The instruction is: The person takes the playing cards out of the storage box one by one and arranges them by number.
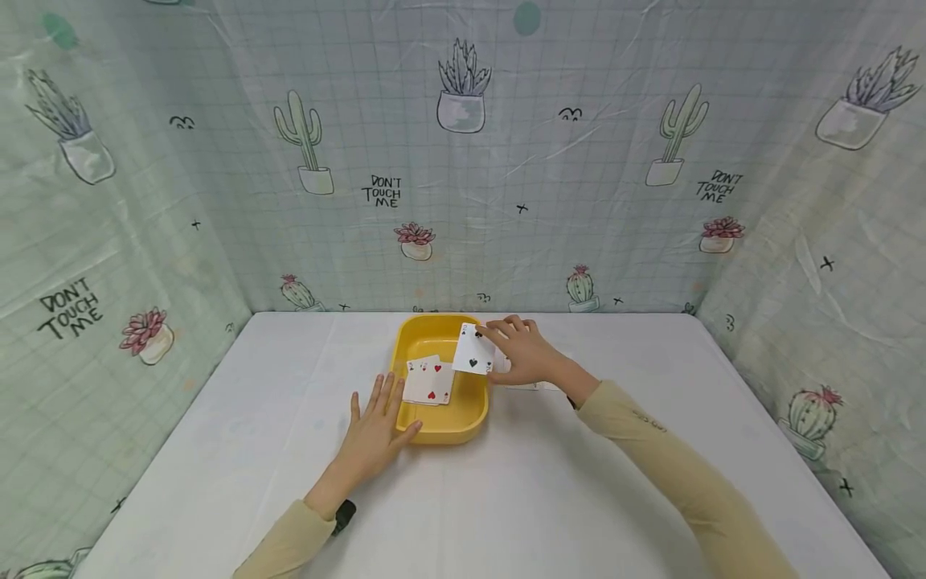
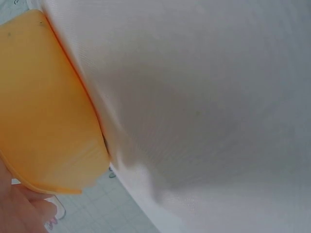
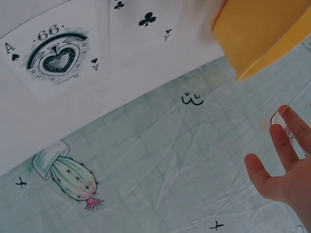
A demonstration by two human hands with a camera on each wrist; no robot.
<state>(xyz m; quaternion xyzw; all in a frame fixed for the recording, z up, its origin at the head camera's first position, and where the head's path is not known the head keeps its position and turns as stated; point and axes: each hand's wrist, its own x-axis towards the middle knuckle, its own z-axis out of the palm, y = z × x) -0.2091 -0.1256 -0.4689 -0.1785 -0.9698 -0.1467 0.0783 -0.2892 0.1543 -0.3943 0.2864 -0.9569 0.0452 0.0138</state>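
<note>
A playing card with black spade pips (image 1: pixel 472 351), apparently a two, is pinched in my right hand (image 1: pixel 530 354) over the right side of a yellow plastic tray (image 1: pixel 441 437). Inside the tray lie overlapping cards, the top one with red heart pips (image 1: pixel 443 384). My left hand (image 1: pixel 370 438) rests at the tray's near left rim, fingers straight and spread. On the table to the right, an ace of spades (image 3: pixel 59 63) and an ace of clubs (image 3: pixel 146 34) lie face up; in the head view the right hand and forearm mostly cover them.
The white-covered table (image 1: pixel 441 515) runs out on both sides of the tray. A cloth backdrop (image 1: pixel 492 241) printed with potted cacti hangs behind and at the sides. A dark band (image 1: pixel 344 516) sits at the left wrist.
</note>
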